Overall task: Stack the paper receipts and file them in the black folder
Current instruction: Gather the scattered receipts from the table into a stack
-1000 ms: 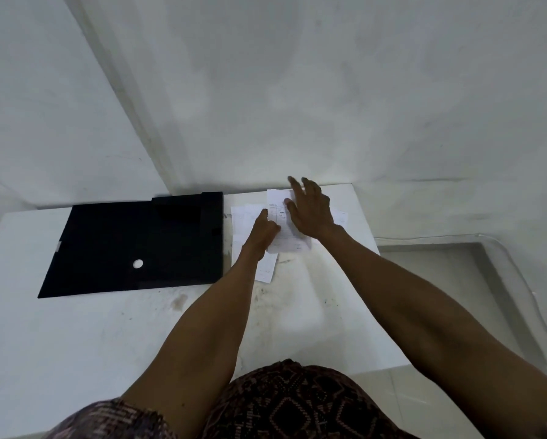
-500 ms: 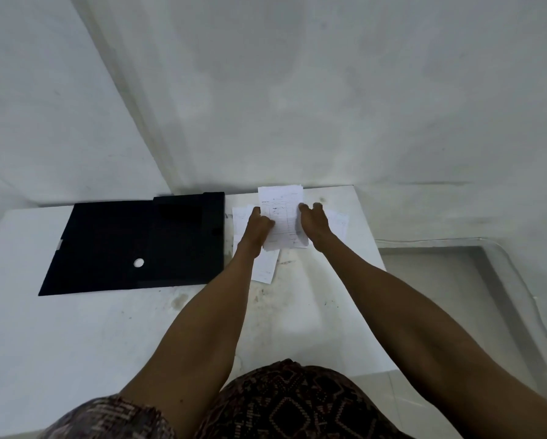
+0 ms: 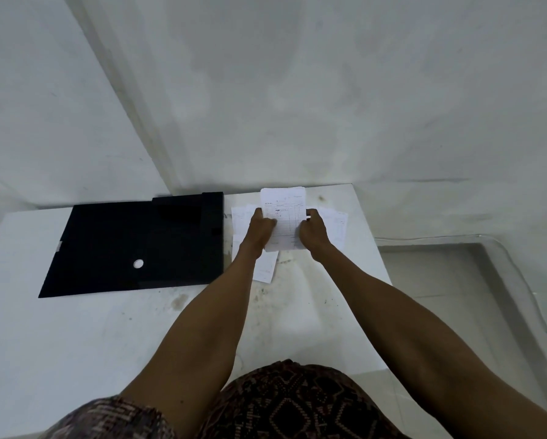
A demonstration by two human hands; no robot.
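A white printed receipt (image 3: 285, 208) stands nearly upright above the far part of the table, held by both sides. My left hand (image 3: 259, 231) grips its left edge and my right hand (image 3: 312, 231) grips its right edge. Other loose receipts lie flat on the table beneath: some to the left (image 3: 241, 217), one toward me (image 3: 266, 269) and some to the right (image 3: 337, 228). The black folder (image 3: 133, 245) lies closed and flat to the left of the papers, with a small white round hole in its cover.
The white table (image 3: 75, 337) meets a white wall at the back. Its right edge (image 3: 378, 251) drops to a lower tiled floor with a raised curb (image 3: 503, 280). Stains mark the tabletop near the papers.
My right hand went from lying flat on the papers to gripping the receipt's right edge. Both hands lifted the receipt off the table and tilted it upright.
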